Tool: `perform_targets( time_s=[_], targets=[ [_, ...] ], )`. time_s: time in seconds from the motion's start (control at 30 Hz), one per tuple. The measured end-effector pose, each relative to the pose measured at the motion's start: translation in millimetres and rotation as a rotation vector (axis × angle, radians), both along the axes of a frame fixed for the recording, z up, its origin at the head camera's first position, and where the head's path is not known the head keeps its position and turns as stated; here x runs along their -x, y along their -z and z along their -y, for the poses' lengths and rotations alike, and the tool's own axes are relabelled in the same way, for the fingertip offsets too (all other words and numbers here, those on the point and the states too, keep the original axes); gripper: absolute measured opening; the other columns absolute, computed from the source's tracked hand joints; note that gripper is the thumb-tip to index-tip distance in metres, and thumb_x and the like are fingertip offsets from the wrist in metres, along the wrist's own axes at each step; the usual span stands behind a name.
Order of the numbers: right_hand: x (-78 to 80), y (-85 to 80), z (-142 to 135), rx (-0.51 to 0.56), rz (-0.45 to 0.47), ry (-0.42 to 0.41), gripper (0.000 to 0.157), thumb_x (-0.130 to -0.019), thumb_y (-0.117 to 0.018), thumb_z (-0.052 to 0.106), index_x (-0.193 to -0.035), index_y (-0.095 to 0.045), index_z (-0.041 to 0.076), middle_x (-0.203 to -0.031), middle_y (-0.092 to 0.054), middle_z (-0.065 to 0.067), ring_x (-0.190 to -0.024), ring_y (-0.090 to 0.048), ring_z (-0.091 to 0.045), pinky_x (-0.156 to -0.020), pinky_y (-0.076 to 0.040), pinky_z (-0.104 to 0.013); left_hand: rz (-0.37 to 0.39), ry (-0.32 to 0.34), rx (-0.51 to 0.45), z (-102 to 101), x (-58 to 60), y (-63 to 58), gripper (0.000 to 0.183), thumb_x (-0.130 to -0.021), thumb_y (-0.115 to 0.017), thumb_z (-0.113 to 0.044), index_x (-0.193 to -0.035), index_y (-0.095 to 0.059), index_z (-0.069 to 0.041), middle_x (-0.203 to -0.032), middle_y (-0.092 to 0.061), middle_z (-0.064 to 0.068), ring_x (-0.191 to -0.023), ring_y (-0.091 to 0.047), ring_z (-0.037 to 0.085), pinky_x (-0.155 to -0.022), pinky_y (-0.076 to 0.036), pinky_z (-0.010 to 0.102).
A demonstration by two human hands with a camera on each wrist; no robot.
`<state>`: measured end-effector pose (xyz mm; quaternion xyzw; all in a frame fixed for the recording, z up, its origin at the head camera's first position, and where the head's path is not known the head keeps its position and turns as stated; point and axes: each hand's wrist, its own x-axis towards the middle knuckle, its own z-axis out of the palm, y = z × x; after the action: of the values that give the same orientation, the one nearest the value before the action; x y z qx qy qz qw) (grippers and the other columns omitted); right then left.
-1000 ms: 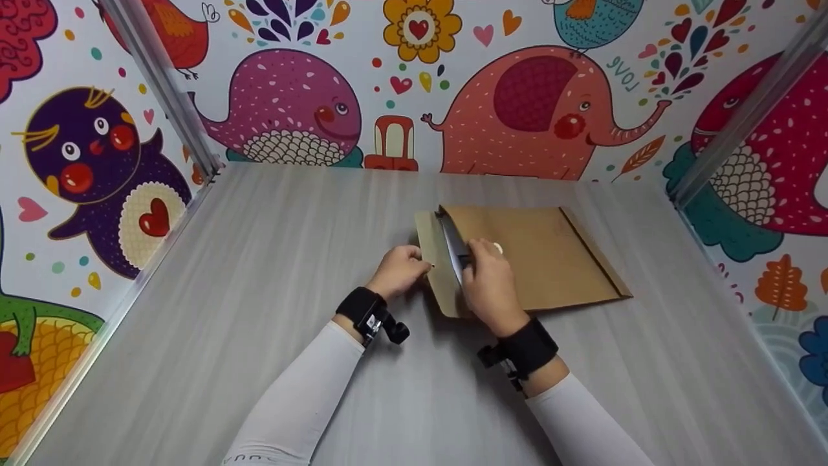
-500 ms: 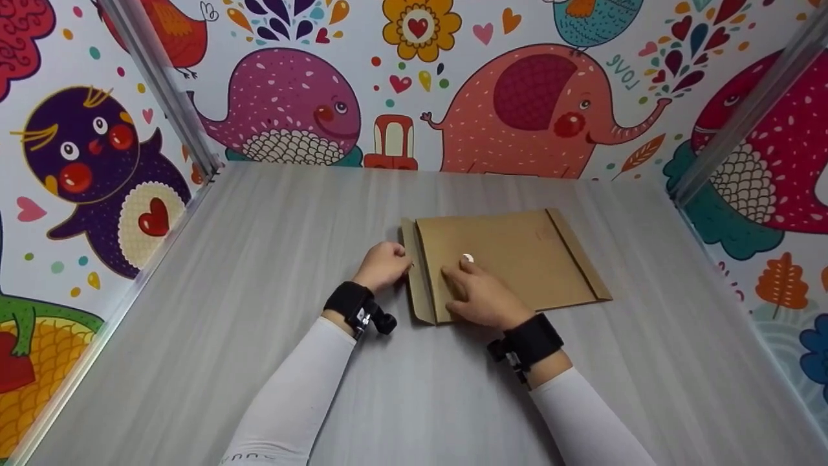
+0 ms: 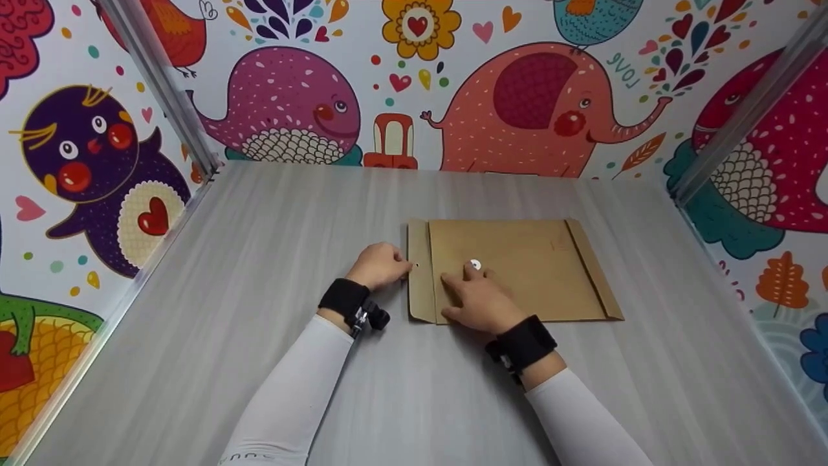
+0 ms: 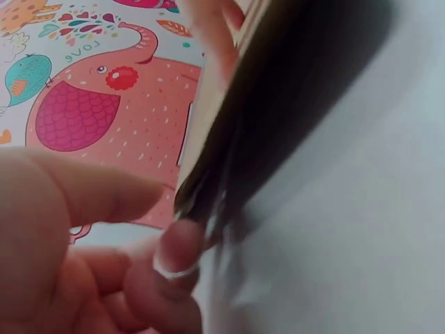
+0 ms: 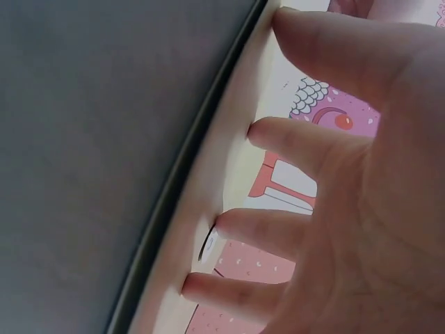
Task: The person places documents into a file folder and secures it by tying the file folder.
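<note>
A flat brown paper envelope [image 3: 517, 252] lies on the table with its flap [image 3: 419, 285] folded out to the left. A small white disc [image 3: 475, 265] is fixed to its upper face. My left hand [image 3: 378, 265] is at the flap's outer edge, its fingers curled and appearing to pinch that edge. Thumb and fingers of this left hand [image 4: 104, 236] meet at the paper's rim in the left wrist view, though blur hides the exact contact. The fingertips of my right hand [image 3: 485, 301] press spread on the envelope, beside the disc.
Pale grey wood-grain table [image 3: 272, 213] surrounds the envelope. Printed walls with cartoon animals stand behind and at both sides, with metal posts [image 3: 162, 90] in the corners. A black wrist strap with a camera [image 3: 346, 298] sits on each forearm.
One second ago my right hand was at the envelope's mouth, where a dark flat thing showed. That thing is now out of sight; the envelope lies flat and the right hand rests on top.
</note>
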<state>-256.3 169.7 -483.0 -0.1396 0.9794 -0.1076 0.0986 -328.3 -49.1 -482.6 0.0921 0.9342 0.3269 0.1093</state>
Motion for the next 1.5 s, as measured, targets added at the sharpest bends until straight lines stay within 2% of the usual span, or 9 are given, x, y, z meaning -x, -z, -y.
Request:
perform_targets(
  time_s=[0.3, 0.67, 0.77, 0.93, 1.0, 1.07, 1.2, 1.27, 1.5],
  targets=[
    [-6.1, -0.6, 3.9, -0.053, -0.011, 0.048, 0.073, -0.084, -0.071, 0.057, -0.148, -0.048, 0.031, -0.143, -0.047, -0.016, -0.125, -0.049, -0.049, -0.080, -0.053, -0.064, 0.001, 0.035, 0.059, -2.6, -4.9, -4.2, 0.045, -0.090, -0.065, -0.037, -0.053, -0.046, -0.020, -0.050, -0.039, -0.010, -0.046, -0.039, 0.009, -0.043, -0.028, 0.024],
    [-7.1, -6.2, 1.9, -0.021, -0.015, 0.069, 0.083, -0.078, -0.074, 0.059, -0.150, -0.046, 0.029, -0.137, -0.051, -0.018, -0.122, -0.050, -0.052, -0.082, -0.052, -0.066, -0.048, 0.036, -0.095, 5.9, 2.2, -10.3, 0.049, -0.092, -0.066, -0.037, -0.051, -0.045, -0.019, -0.049, -0.038, -0.010, -0.046, -0.035, 0.010, -0.046, -0.024, 0.024],
    [-7.0, -6.5, 1.8, -0.022, -0.027, 0.071, 0.083, -0.077, -0.075, 0.057, -0.150, -0.046, 0.029, -0.137, -0.051, -0.017, -0.119, -0.051, -0.049, -0.082, -0.053, -0.062, -0.019, 0.016, -0.207, 5.4, 4.5, -9.3, 0.049, -0.090, -0.067, -0.034, -0.050, -0.043, -0.019, -0.050, -0.040, -0.009, -0.047, -0.037, 0.010, -0.046, -0.027, 0.024],
    [-6.5, -6.8, 2.3, -0.028, -0.030, 0.075, 0.083, -0.077, -0.076, 0.057, -0.150, -0.046, 0.030, -0.136, -0.051, -0.017, -0.117, -0.051, -0.047, -0.081, -0.054, -0.060, 0.168, 0.022, -0.574, -0.2, 6.8, -3.6, 0.039, -0.088, -0.068, -0.024, -0.055, -0.048, -0.016, -0.052, -0.052, -0.008, -0.051, -0.054, 0.007, -0.051, -0.044, 0.022],
    [-6.2, -6.6, 2.7, -0.030, -0.031, 0.072, 0.084, -0.077, -0.076, 0.056, -0.150, -0.046, 0.029, -0.136, -0.052, -0.016, -0.116, -0.052, -0.047, -0.080, -0.054, -0.059, 0.193, 0.032, -0.624, 0.8, 7.1, -2.8, 0.037, -0.089, -0.068, -0.022, -0.058, -0.049, -0.015, -0.051, -0.047, -0.009, -0.048, -0.049, 0.006, -0.049, -0.042, 0.022],
    [-6.0, -6.0, 2.9, -0.028, -0.037, 0.066, 0.084, -0.077, -0.077, 0.056, -0.150, -0.047, 0.027, -0.135, -0.052, -0.017, -0.115, -0.054, -0.047, -0.078, -0.055, -0.059, 0.137, 0.044, -0.548, 4.9, 6.7, -4.2, 0.039, -0.089, -0.069, -0.025, -0.058, -0.048, -0.015, -0.051, -0.041, -0.010, -0.048, -0.041, 0.007, -0.048, -0.035, 0.022],
    [-6.4, -5.1, 3.3, -0.022, -0.041, 0.065, 0.084, -0.076, -0.078, 0.055, -0.149, -0.048, 0.025, -0.137, -0.052, -0.018, -0.118, -0.053, -0.048, -0.078, -0.055, -0.060, -0.075, 0.056, -0.173, 19.4, 7.1, -12.7, 0.044, -0.090, -0.069, -0.033, -0.055, -0.045, -0.019, -0.052, -0.037, -0.011, -0.049, -0.037, 0.008, -0.049, -0.029, 0.023],
    [-6.9, -5.0, 3.4, -0.017, -0.038, 0.069, 0.083, -0.076, -0.078, 0.055, -0.148, -0.049, 0.025, -0.138, -0.052, -0.018, -0.121, -0.051, -0.050, -0.081, -0.054, -0.062, -0.123, 0.049, -0.049, 27.4, 7.3, -19.3, 0.047, -0.089, -0.068, -0.036, -0.054, -0.041, -0.021, -0.052, -0.036, -0.010, -0.049, -0.037, 0.009, -0.049, -0.029, 0.024],
    [-6.3, -3.5, 1.4, -0.017, -0.036, 0.077, 0.080, -0.077, -0.078, 0.055, -0.146, -0.051, 0.024, -0.138, -0.052, -0.018, -0.123, -0.050, -0.051, -0.086, -0.053, -0.063, -0.190, -0.063, -0.061, 51.1, 10.2, -35.5, 0.052, -0.092, -0.066, -0.037, -0.055, -0.035, -0.019, -0.054, -0.030, -0.008, -0.053, -0.034, 0.014, -0.055, -0.030, 0.028]
  ],
)
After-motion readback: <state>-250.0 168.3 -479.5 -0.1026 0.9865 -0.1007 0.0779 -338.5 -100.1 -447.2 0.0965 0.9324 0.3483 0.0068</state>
